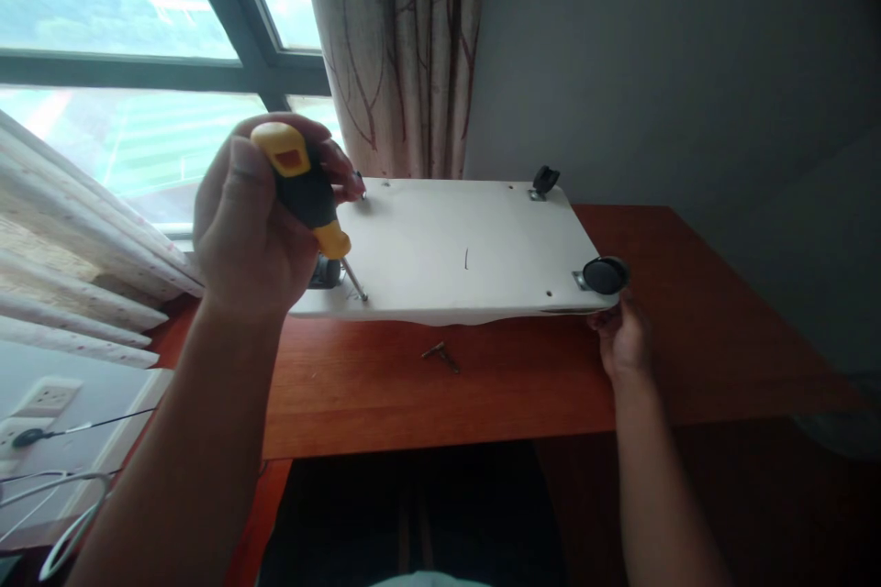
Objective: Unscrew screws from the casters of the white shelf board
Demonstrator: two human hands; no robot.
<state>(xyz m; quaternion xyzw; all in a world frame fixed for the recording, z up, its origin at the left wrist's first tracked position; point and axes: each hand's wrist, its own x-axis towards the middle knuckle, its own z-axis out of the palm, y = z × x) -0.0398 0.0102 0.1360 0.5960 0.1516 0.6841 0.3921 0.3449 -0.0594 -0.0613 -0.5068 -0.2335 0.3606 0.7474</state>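
In my left hand is a yellow and black screwdriver, its fingers wrapped round the handle. The shaft slants down to a small screw at the near left corner of a white board. Casters stand on the board: one at the far right, one at the near right, and a dark one at the near left, partly behind my left hand. My right hand grips the board's near right corner, its fingers partly hidden under the edge.
Several loose screws lie on the reddish wooden table before the board. A curtain and window are behind, a grey wall to the right. At lower left are wall sockets and cables.
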